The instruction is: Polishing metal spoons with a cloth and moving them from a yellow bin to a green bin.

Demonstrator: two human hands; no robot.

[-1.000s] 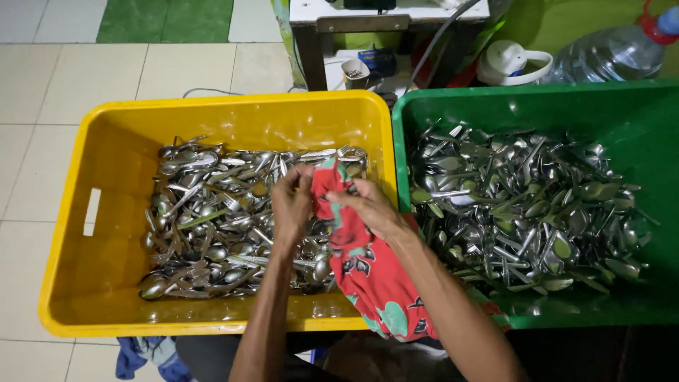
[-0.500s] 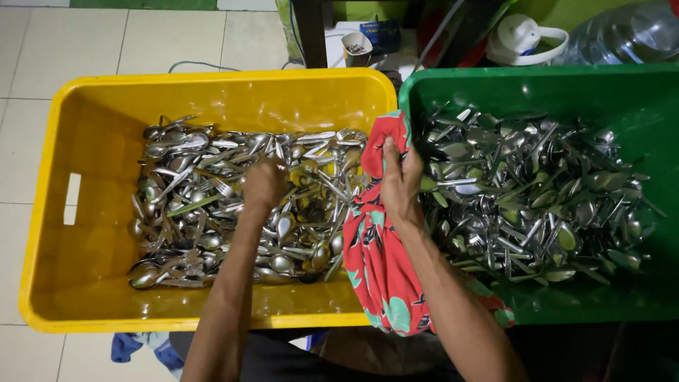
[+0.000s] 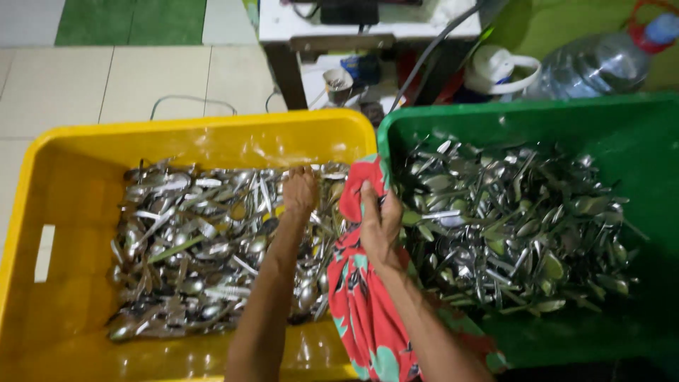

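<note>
My left hand (image 3: 300,191) reaches into the yellow crate (image 3: 212,131) and rests with curled fingers on the pile of wet spoons and forks (image 3: 198,240); whether it grips one I cannot tell. My right hand (image 3: 380,221) is closed on a red flowered cloth (image 3: 357,297), which hangs over the seam between the two crates. It hovers at the left edge of the green crate (image 3: 537,117), just beside that crate's heap of spoons (image 3: 509,219).
Behind the crates stand a low table (image 3: 368,28), a small cup (image 3: 338,79), a white jug lid (image 3: 498,71) and a large clear water bottle (image 3: 601,60). A cable (image 3: 187,100) lies on the tiled floor at the back left.
The hands parted from the cloth over the yellow crate. My right hand carried the cloth right to the green crate's edge. My left hand went into the yellow crate's cutlery, then shifted toward the far side.
</note>
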